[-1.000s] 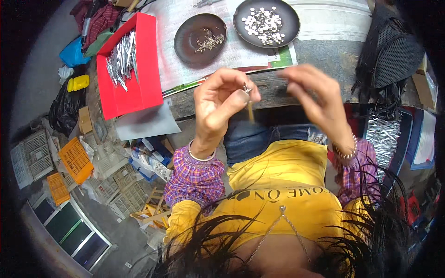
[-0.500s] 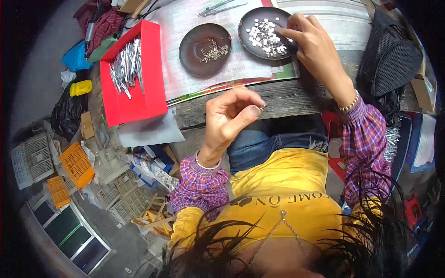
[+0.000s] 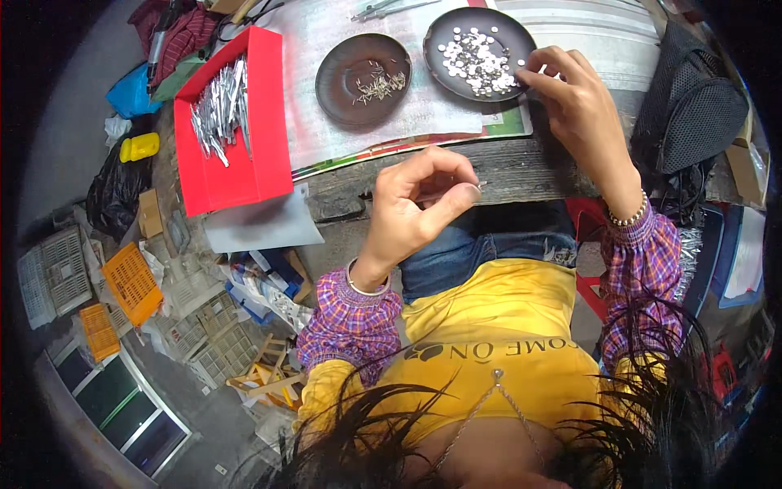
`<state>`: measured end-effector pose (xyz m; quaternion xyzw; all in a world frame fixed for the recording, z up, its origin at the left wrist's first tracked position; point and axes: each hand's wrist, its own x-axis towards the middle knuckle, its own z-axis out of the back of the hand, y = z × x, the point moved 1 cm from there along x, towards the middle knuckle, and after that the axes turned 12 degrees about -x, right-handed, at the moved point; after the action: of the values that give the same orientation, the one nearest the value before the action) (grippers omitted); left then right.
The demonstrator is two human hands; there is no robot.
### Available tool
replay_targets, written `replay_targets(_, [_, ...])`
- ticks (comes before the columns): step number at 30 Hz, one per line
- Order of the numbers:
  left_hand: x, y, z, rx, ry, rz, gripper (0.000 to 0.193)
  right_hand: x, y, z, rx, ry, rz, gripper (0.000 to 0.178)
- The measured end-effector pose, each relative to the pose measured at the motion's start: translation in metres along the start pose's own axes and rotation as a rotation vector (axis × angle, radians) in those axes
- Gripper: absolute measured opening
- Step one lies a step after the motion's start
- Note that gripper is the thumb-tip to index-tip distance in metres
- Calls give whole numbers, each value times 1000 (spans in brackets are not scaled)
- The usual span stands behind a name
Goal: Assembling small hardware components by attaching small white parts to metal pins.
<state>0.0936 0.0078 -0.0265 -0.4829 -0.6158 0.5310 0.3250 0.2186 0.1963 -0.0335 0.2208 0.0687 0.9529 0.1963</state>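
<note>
My left hand (image 3: 419,204) is above the near edge of the table, thumb and forefinger pinched on a small metal piece (image 3: 481,185). Only its tip shows past the fingers. My right hand (image 3: 582,106) is closed at the near right rim of a dark round dish (image 3: 440,33), fingertips together. Whatever they grip is too small to make out. Shiny small round discs (image 3: 481,61) lie in that dish. To its left, a second dark dish (image 3: 338,90) contains thin brass-coloured pins (image 3: 380,86).
On the left stands a red open box (image 3: 269,122) with many slim silvery metal pieces (image 3: 221,110). Slender metal tools (image 3: 391,8) lie behind the dishes. A black mesh bag (image 3: 700,114) rests at the right. Orange crates (image 3: 130,281) are on the floor to the left.
My right hand has drawn back from over the discs to the dish's right rim. My left hand has shifted slightly rightward, its pinch kept.
</note>
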Motion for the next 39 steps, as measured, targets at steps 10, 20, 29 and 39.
replay_targets(10, [1,3,-2,42,1,-24,10,5,-12,-5,154,-6,16,25])
replay_targets(20, [4,5,1,-3,-3,-8,12,1,-7,-3,361,-14,-87,21])
replay_targets(29, [5,5,0,-128,-9,23,24,-49,38,-8,1183,175,-569,11])
replay_targets(39, [2,2,-2,-102,1,65,24,-61,59,-16,1392,243,-643,12])
